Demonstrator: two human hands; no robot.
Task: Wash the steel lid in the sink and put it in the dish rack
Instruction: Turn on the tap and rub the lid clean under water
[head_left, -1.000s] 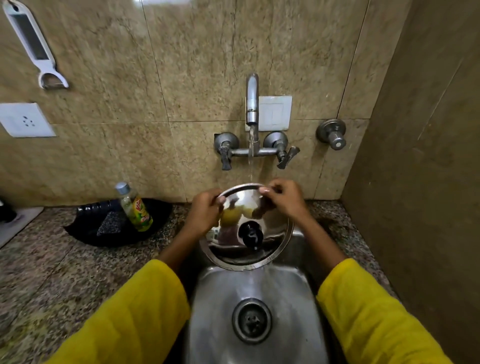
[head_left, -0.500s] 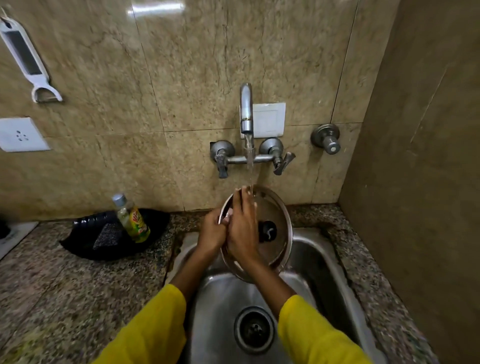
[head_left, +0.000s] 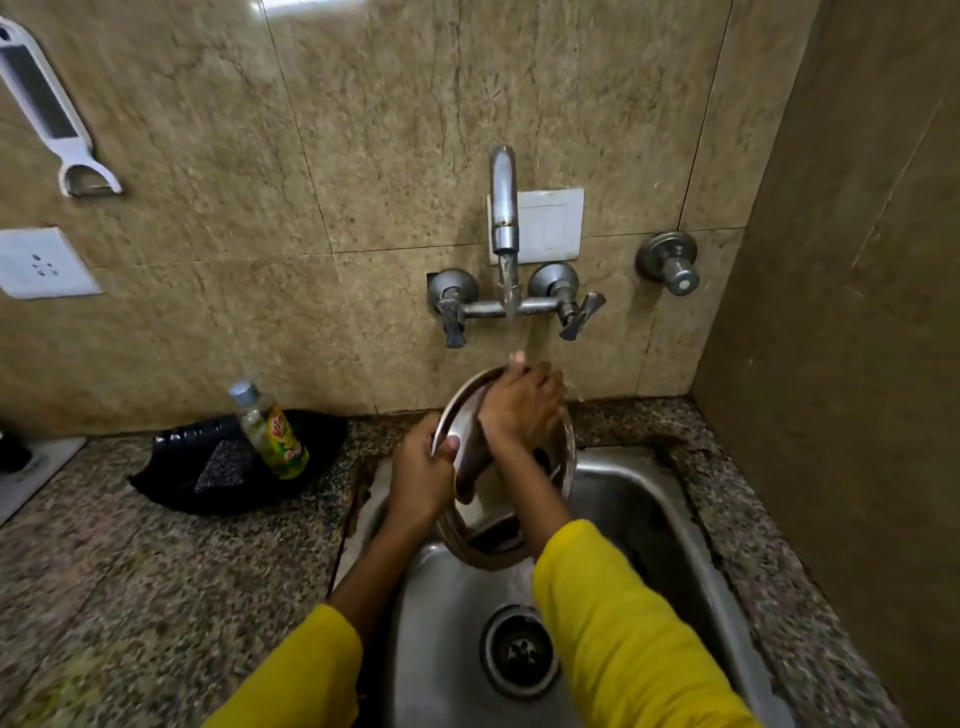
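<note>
Compared with one second earlier, the steel lid (head_left: 457, 415) has turned from facing the camera to standing nearly on edge, and the right hand (head_left: 522, 408) has shifted from the top rim onto the lid's inner face. At present the lid is held above the rear of the sink (head_left: 649, 499), directly under the running tap (head_left: 504, 208), with water striking near its top edge. The left hand (head_left: 421, 478) clamps the lid's left rim, thumb on the near face and fingers wrapped behind. The right hand lies flat against the inner surface, fingers extended upward into the stream, rubbing rather than gripping. Orientation: the disc stands roughly vertical, its face turned toward the right, its long axis running from the tap down toward the drain (head_left: 519, 652). The knob is hidden behind the right hand. Progress: rinsing appears to be under way; whether soap was applied cannot be determined, although a detergent bottle (head_left: 270, 431) stands on the table (head_left: 156, 571) at left. Remaining, by judgement: finish rinsing, then transfer to the dish rack, which is not in view.
</note>
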